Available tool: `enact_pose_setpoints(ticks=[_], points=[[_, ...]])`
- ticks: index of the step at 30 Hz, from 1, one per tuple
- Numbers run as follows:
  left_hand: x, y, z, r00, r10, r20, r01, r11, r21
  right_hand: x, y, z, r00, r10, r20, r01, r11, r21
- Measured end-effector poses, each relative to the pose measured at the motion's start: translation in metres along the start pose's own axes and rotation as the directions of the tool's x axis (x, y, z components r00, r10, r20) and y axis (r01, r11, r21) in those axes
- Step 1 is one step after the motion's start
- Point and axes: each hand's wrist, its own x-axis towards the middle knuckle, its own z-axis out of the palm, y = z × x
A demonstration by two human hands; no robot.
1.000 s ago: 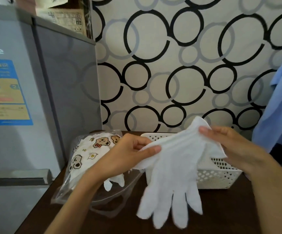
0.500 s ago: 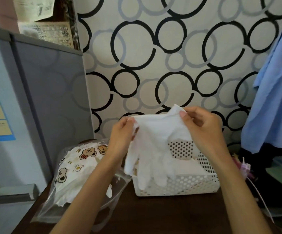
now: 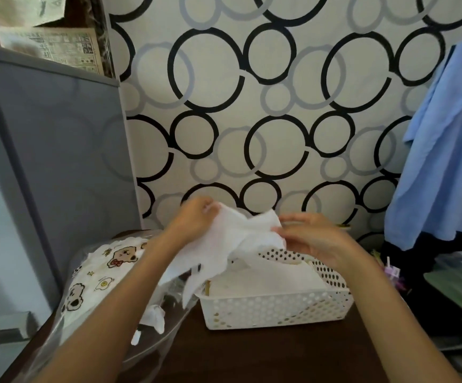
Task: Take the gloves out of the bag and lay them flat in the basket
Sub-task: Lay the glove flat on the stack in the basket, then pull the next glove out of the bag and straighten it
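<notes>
A white cloth glove is stretched between my two hands above the far left corner of the white perforated basket. My left hand pinches its cuff edge; my right hand grips the other end. Its fingers droop over the basket's left rim. White cloth lies flat inside the basket. The clear plastic bag lies left of the basket, holding bear-print cloth, with another white glove poking out at its mouth.
The dark wooden table carries the bag and basket. A grey fridge stands close on the left. A blue garment hangs at the right, with clutter below it. The circle-patterned wall is directly behind.
Both hands carried the glove from in front of the basket to over it and lowered it. The glove went from hanging fingers-down to bunched and slanted across the basket's left rim.
</notes>
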Motion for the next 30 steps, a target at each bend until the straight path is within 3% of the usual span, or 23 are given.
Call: enact_pose_setpoints(ticks=[3, 5, 11, 14, 16, 20, 24, 25, 27, 28, 30], points=[[0.02, -0.008, 0.036, 0.966, -0.023, 0.256, -0.031, 0.978, 0.206, 0.012, 0.02, -0.014, 0.985, 0.153, -0.079, -0.165, 0.97, -0.176], [0.026, -0.007, 0.052, 0.946, -0.029, 0.323, -0.078, 0.946, 0.315, 0.019, 0.029, -0.019, 0.974, 0.199, -0.105, -0.221, 0.929, -0.298], [0.03, 0.008, 0.077, 0.944, 0.132, 0.302, -0.3, 0.723, 0.623, 0.036, 0.048, -0.034, 0.97, 0.155, -0.185, -0.236, 0.769, -0.594], [0.03, 0.014, 0.083, 0.939, 0.229, 0.255, -0.343, 0.648, 0.68, 0.039, 0.051, -0.04, 0.971, 0.079, -0.227, -0.219, 0.677, -0.703], [0.032, 0.015, 0.088, 0.947, 0.24, 0.215, -0.321, 0.672, 0.667, 0.04, 0.051, -0.039, 0.965, 0.054, -0.256, -0.235, 0.611, -0.756], [0.032, 0.013, 0.097, 0.976, 0.144, 0.166, -0.21, 0.836, 0.507, 0.041, 0.053, -0.032, 0.964, -0.058, -0.259, -0.215, 0.4, -0.891], [0.025, 0.004, 0.084, 0.967, 0.142, 0.212, -0.206, 0.925, 0.319, 0.038, 0.054, -0.029, 0.962, -0.198, -0.191, -0.118, 0.329, -0.937], [0.022, 0.001, 0.078, 0.943, 0.153, 0.296, -0.232, 0.939, 0.254, 0.038, 0.054, -0.028, 0.947, -0.283, -0.153, -0.05, 0.342, -0.939], [0.012, -0.003, 0.069, 0.82, 0.114, 0.561, -0.27, 0.941, 0.204, 0.04, 0.056, -0.025, 0.942, -0.333, -0.039, 0.097, 0.383, -0.919], [0.006, -0.005, 0.069, 0.745, 0.044, 0.665, -0.301, 0.913, 0.276, 0.042, 0.057, -0.023, 0.969, -0.245, 0.04, 0.138, 0.397, -0.908], [-0.001, -0.011, 0.073, 0.657, -0.083, 0.749, -0.399, 0.805, 0.439, 0.047, 0.064, -0.018, 0.981, 0.084, 0.175, 0.137, 0.345, -0.929]])
